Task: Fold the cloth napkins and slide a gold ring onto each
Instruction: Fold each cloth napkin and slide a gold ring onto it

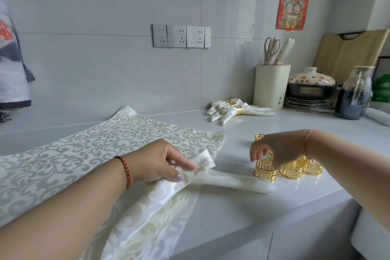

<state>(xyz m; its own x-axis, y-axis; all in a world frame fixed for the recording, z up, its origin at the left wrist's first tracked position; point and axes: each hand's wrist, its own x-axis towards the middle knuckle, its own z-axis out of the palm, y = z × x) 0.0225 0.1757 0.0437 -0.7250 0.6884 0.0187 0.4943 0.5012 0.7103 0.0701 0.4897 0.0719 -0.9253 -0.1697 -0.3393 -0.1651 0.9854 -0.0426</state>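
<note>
A cream patterned napkin (228, 181) lies folded into a narrow strip on the white counter, one end pointing right. My left hand (162, 160) pinches the strip near its middle, thumb under and fingers on top. My right hand (274, 150) hovers over a cluster of gold rings (295, 170), fingertips curled round the top of the nearest gold ring (265, 170). Another lone gold ring (259, 137) stands behind my right hand. Several finished napkins with rings (236, 110) lie by the wall. A stack of unfolded napkins (84, 154) lies spread at the left, hanging over the front edge.
A knife block (271, 86) with scissors, a lidded pot (311, 86) on a wire rack, a glass bottle (354, 95) and a cutting board (350, 50) stand at the back right. Wall sockets (181, 36) sit on the tiles. The counter's front edge (274, 213) runs below the napkin.
</note>
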